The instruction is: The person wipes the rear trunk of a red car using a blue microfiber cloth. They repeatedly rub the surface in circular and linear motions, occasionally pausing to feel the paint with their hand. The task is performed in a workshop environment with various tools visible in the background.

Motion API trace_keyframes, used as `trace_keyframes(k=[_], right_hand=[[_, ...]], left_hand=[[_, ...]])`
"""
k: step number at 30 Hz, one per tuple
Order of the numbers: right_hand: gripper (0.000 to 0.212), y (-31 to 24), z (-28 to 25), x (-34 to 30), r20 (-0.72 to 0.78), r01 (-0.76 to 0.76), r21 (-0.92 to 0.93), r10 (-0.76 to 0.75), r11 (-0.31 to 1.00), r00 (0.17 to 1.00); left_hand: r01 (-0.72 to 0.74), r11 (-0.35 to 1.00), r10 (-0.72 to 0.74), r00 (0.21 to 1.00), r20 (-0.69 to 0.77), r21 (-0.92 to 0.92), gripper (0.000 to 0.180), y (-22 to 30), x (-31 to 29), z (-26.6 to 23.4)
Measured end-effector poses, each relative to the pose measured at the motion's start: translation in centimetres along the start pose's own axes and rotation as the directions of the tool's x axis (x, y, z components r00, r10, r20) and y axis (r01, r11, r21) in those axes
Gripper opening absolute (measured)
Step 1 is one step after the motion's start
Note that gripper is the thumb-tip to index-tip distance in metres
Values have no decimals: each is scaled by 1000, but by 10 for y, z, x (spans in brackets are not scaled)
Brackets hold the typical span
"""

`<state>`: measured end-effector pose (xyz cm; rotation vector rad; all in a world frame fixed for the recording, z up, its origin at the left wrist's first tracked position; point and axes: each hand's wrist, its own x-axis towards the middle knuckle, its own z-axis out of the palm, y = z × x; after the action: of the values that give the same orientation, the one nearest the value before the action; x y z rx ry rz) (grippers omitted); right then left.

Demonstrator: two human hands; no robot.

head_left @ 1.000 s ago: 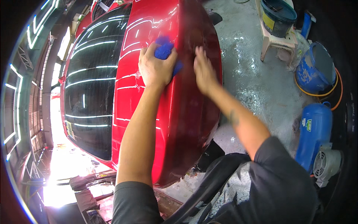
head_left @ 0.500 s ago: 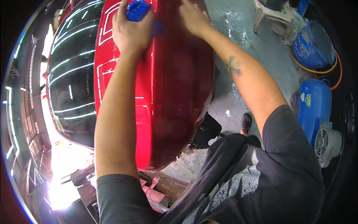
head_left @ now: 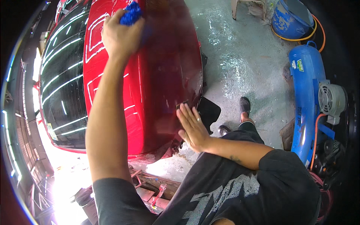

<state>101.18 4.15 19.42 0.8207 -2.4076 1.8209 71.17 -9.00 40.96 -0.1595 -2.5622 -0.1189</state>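
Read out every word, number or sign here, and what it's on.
I won't copy wording, but print shows on:
Blue tank: green label, small and blurred; dark characters down its side.
Dark shirt: large pale print.
Rear window: sticker, too small to read.

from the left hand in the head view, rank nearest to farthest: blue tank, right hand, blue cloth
1. Blue cloth, held in the left hand
2. Right hand, lower, near the picture's middle
3. Blue tank, toward the right side

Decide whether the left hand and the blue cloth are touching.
Touching: the head view shows the left hand holding the blue cloth between thumb and fingers.
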Motion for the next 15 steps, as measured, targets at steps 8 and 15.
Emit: trace_keyframes(k=[8,15], right_hand=[[66,21,-18,100,-361,-93,-16,81,996,929],[64,3,-2,63,-315,-121,1,115,993,942]], left_hand=[[44,996,-47,998,-37,-81,49,-1,-64,-33],[29,997,-31,999,-31,-74,50,-1,-63,-32]])
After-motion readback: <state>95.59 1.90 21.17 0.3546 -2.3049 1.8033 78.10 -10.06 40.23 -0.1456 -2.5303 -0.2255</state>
